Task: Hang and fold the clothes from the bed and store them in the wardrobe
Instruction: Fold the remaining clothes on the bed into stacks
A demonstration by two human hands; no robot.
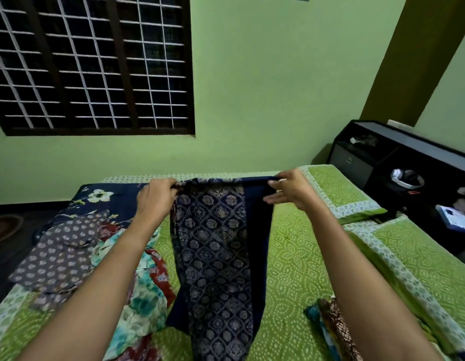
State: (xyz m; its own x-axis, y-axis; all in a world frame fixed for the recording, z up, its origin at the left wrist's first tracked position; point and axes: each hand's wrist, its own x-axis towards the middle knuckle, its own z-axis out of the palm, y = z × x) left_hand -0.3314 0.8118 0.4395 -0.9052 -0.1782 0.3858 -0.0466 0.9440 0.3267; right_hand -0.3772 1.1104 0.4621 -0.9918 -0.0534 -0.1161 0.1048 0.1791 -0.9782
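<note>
While the navy patterned garment [215,243] hangs over the middle of the bed [299,269], left hand [154,198] and right hand [291,191] each pinch its top edge in a closed grip; a clothes heap [70,251] lies at the left edge.

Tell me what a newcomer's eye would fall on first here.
First comes the navy patterned garment, held up at centre over the green bedcover, its top edge gripped by the left hand and the right hand. Next come the heap of printed clothes on the bed's left side and the grilled window in the green wall above it.
</note>
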